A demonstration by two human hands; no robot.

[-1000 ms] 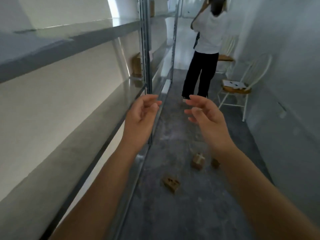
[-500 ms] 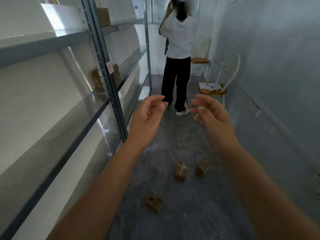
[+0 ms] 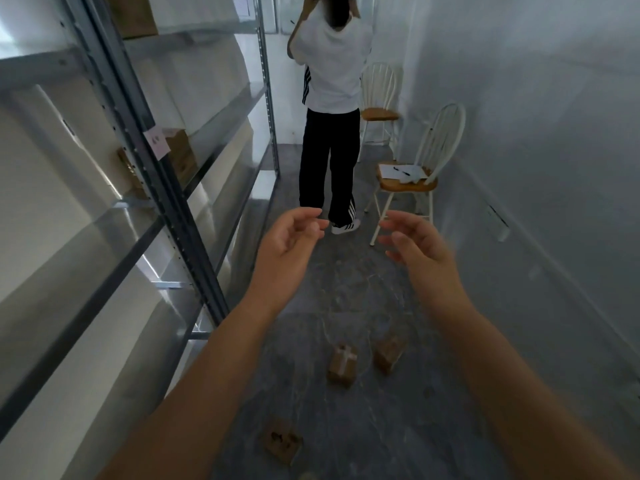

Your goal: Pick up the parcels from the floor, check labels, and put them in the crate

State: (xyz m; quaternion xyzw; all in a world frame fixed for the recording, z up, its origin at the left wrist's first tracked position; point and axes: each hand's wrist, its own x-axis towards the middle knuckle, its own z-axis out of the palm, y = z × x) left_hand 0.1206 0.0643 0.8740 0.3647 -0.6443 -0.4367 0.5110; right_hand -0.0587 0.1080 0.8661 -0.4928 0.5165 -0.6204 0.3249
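Note:
Three small brown cardboard parcels lie on the grey floor ahead of me: a taped parcel [image 3: 342, 365], a second parcel [image 3: 389, 351] just right of it, and a nearer parcel [image 3: 281, 443] lower left. My left hand [image 3: 285, 251] and my right hand [image 3: 420, 252] are raised in front of me, well above the parcels, palms facing each other, fingers loosely curled, holding nothing. No crate is in view.
Grey metal shelving [image 3: 145, 157] lines the left side, with brown boxes [image 3: 180, 157] on it. A person [image 3: 332, 109] stands in the aisle ahead. Two white chairs stand at the right: the near chair [image 3: 415, 174] holds papers, the far chair [image 3: 379, 98] behind it. A white wall [image 3: 540, 150] bounds the right.
The view has swung left and drawn closer down the aisle; the parcels now sit nearer and lower in the view. Both hands stay raised and hold nothing.

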